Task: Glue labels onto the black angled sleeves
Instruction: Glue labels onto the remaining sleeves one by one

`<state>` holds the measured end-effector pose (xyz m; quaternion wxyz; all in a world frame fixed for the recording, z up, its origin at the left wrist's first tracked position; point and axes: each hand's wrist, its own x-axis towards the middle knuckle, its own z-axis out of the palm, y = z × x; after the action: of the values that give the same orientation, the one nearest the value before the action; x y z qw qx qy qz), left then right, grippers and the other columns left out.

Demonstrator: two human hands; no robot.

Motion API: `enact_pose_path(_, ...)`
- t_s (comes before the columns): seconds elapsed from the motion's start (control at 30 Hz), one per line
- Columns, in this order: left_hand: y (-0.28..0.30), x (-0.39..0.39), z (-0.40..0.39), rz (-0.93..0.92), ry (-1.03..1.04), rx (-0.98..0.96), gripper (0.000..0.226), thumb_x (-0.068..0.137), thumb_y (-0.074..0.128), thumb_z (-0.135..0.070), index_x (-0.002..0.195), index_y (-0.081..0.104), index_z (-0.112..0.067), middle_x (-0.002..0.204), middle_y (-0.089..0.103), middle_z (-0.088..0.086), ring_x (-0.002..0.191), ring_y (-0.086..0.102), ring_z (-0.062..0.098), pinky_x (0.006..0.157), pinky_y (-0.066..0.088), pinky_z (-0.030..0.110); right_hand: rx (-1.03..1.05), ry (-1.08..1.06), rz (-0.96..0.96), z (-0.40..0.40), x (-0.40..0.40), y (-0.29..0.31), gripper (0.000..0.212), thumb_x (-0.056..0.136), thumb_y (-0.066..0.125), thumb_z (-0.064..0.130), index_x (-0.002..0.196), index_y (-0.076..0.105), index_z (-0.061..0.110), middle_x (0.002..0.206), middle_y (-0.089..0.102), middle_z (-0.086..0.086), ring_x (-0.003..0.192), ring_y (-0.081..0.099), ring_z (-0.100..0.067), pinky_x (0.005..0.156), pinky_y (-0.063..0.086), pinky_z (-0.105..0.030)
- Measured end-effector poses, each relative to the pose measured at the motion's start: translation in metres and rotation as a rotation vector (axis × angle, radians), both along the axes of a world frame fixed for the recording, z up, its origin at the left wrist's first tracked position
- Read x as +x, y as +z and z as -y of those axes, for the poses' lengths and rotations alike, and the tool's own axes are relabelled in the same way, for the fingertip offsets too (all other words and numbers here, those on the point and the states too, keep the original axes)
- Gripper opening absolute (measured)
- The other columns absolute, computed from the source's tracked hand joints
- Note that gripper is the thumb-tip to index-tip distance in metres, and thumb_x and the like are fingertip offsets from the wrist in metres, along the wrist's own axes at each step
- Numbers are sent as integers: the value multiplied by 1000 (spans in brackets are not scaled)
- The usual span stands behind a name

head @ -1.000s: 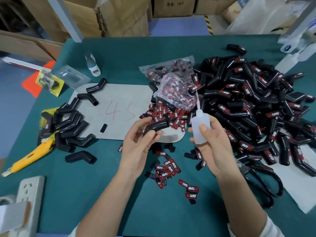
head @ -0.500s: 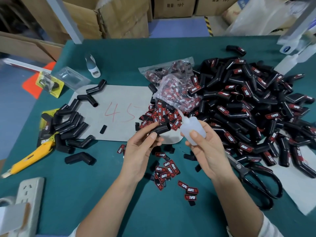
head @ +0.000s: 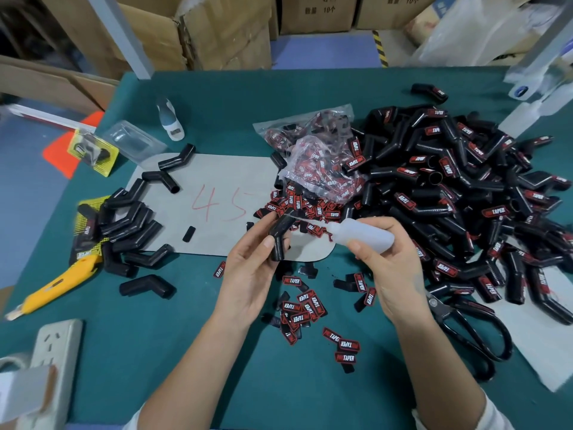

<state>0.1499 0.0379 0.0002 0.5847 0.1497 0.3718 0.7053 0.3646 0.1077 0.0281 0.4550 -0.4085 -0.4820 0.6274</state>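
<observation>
My left hand [head: 251,268] grips a black angled sleeve [head: 280,237] above the table's middle. My right hand [head: 393,268] holds a white glue bottle [head: 359,232] tipped on its side, with its thin nozzle touching the sleeve's upper part. Red and black labels [head: 305,308] lie scattered on the green table below my hands, and more labels [head: 310,206] are heaped just behind them. A big pile of labelled sleeves [head: 459,193] fills the right side. Several plain sleeves [head: 124,225] lie at the left.
A grey sheet marked 45 [head: 217,206] lies at the centre. Clear bags of labels [head: 313,153] sit behind the loose heap. Black scissors [head: 471,333] lie at the right, a yellow utility knife [head: 55,287] and a power strip [head: 52,361] at the left. Cardboard boxes [head: 192,35] stand behind the table.
My right hand has tipped the glue bottle from upright onto its side and brought the nozzle onto the sleeve. My left hand has turned the sleeve more upright.
</observation>
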Motion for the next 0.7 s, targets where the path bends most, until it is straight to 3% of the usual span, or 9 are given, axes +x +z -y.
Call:
enact_pose_path(0.17, -3, -2, -1, -26, 31, 2, 44, 88, 75, -11, 132, 72, -8, 128, 72, 17, 103, 71, 21, 93, 58, 30, 28, -3, 2, 3, -1, 5, 40, 78, 90, 49, 109, 70, 34, 112, 74, 3, 100, 72, -16, 85, 60, -27)
enact_pose_path(0.3, -5, -3, -1, -41, 58, -3, 44, 90, 76, -12, 133, 70, -7, 127, 72, 16, 102, 72, 20, 89, 59, 29, 89, -8, 63, 6, -2, 11, 35, 84, 85, 48, 112, 68, 35, 113, 74, 1, 90, 76, -23, 83, 61, -27)
enact_pose_path(0.43, -4, -4, -2, -18, 64, -24, 45, 89, 80, -14, 133, 71, -8, 125, 72, 16, 100, 72, 21, 87, 60, 28, 107, -46, 102, 7, -1, 15, 36, 82, 85, 49, 110, 66, 38, 112, 71, 4, 101, 72, -22, 87, 61, -34)
enact_pose_path(0.57, -3, -4, -1, -24, 62, -27, 61, 79, 92, -23, 133, 70, -7, 124, 72, 18, 99, 73, 22, 87, 60, 29, 165, -36, 165, 7, 0, 13, 31, 84, 82, 41, 109, 63, 43, 110, 70, 10, 100, 70, -10, 80, 57, -20)
enact_pose_path(0.7, -1, -3, -1, -10, 39, -6, 58, 77, 93, -24, 130, 73, -9, 120, 74, 16, 97, 74, 22, 88, 60, 29, 197, -43, 242, 7, 0, 8, 30, 85, 80, 49, 109, 61, 47, 110, 70, 12, 98, 69, -8, 78, 56, -20)
